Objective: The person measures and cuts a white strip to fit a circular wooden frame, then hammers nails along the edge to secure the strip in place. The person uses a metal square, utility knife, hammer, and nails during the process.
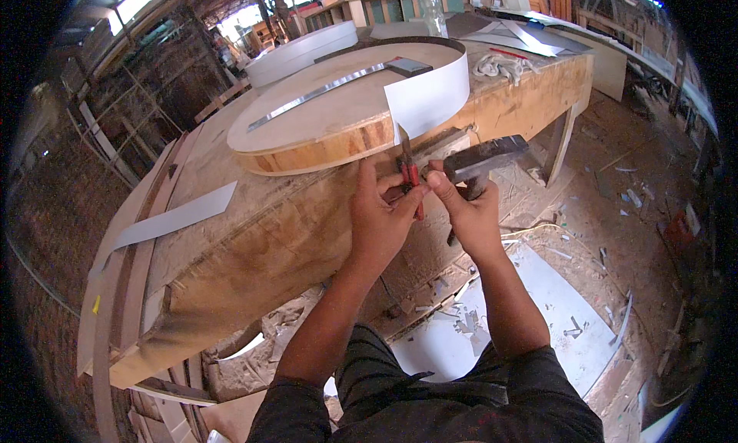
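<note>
Disc (327, 124): lay flat on the bench (265, 228), its near wooden edge bare. Band (434, 97): white, stood along the disc's right side, free end toward the hands. Left hand (377, 212): fingers bent nearly closed, pinching a red tool (413, 174), pointed blade upward, just beside the band's lower corner. Right hand (471, 212): fingers curled closed on a dark tool (488, 157), blocky head to the right, thumb near the left fingertips; exact grip partly hidden. Square (346, 82): lay across the disc. Second disc (307, 55): white-edged, sat behind. Strip (181, 215): white, lay loose at bench left. Rag (500, 68): pale, lay at bench right. Bottle (433, 16): clear, stood behind. Sheet (565, 312): white, lay on the floor, scraps (469, 324) upon it
</note>
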{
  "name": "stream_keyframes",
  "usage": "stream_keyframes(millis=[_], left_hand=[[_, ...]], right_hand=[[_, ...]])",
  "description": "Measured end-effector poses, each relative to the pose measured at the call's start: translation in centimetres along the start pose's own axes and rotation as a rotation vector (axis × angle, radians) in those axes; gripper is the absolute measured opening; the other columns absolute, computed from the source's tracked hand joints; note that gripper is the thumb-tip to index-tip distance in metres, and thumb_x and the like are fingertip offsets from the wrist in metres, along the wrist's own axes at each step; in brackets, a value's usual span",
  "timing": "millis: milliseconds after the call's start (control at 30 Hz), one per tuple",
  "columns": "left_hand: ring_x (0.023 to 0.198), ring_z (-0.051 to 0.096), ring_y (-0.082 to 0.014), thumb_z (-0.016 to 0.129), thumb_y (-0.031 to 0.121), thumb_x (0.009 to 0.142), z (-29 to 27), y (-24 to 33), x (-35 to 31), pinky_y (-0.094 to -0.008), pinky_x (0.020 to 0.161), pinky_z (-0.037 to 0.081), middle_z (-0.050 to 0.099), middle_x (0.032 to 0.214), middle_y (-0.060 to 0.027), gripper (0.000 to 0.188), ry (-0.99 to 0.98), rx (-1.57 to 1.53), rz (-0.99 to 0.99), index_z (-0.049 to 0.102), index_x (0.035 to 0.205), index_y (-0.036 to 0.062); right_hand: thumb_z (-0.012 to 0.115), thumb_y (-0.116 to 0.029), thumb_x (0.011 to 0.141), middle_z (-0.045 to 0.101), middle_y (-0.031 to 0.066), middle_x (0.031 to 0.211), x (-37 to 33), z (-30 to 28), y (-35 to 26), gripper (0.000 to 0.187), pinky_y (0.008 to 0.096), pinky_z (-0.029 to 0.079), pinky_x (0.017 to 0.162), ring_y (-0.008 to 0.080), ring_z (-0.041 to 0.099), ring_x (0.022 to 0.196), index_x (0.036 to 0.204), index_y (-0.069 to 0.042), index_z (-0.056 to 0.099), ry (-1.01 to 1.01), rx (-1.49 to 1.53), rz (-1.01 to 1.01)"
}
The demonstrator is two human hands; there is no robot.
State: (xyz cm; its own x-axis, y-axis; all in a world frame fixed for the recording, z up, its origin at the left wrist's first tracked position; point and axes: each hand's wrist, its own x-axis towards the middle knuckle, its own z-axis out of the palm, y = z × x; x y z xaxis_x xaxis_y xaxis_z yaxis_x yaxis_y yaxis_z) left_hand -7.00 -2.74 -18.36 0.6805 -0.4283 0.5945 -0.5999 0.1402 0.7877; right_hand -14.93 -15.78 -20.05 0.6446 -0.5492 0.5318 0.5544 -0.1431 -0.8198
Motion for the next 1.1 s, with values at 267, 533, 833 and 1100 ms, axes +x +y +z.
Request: stream_keyframes(millis=[267,533,833,1100], left_hand=[[0.092,0.075,-0.0182,0.080,0.003,0.094,0.1,-1.3,0.7,-0.0315,0.071,0.064,0.076,0.110,-0.0195,0.068,0.004,-0.068,-0.009,0.033,0.144,0.0033],[0.094,0.075,-0.0195,0.081,0.004,0.094,-0.4,-0.6,0.9,-0.0320,0.073,0.064,0.075,0.112,-0.0196,0.071,-0.037,-0.047,-0.041,0.031,0.146,0.0035],[0.093,0.075,-0.0192,0.080,0.003,0.094,-1.0,0.0,0.9,-0.0309,0.076,0.063,0.075,0.112,-0.0208,0.065,-0.086,-0.059,-0.117,0.033,0.138,0.0019],[0.085,0.074,-0.0178,0.080,0.001,0.094,-1.1,-1.1,1.0,-0.0311,0.071,0.063,0.075,0.109,-0.0211,0.062,-0.062,-0.035,-0.034,0.033,0.135,0.0009]], right_hand=[[0.056,-0.057,0.107,0.042,-0.0067,0.074,-1.5,-3.2,-2.4,0.058,0.0240,0.030,0.051,0.0056,0.038,0.056,0.132,-0.006,0.067,-0.006,-0.040,0.294],[0.050,-0.059,0.109,0.041,-0.0063,0.071,-2.1,-4.8,-0.5,0.061,0.0246,0.031,0.051,0.0061,0.039,0.056,0.130,-0.004,0.067,0.042,-0.100,0.352],[0.056,-0.057,0.107,0.042,-0.0070,0.069,-2.2,-4.9,1.1,0.058,0.0251,0.031,0.050,0.0061,0.040,0.055,0.125,-0.004,0.070,0.035,-0.081,0.397],[0.087,-0.017,0.090,0.062,-0.0030,0.069,-0.7,-1.5,1.4,0.024,0.0232,0.033,0.046,0.0044,0.048,0.051,0.105,-0.003,0.076,0.099,-0.033,0.212]])
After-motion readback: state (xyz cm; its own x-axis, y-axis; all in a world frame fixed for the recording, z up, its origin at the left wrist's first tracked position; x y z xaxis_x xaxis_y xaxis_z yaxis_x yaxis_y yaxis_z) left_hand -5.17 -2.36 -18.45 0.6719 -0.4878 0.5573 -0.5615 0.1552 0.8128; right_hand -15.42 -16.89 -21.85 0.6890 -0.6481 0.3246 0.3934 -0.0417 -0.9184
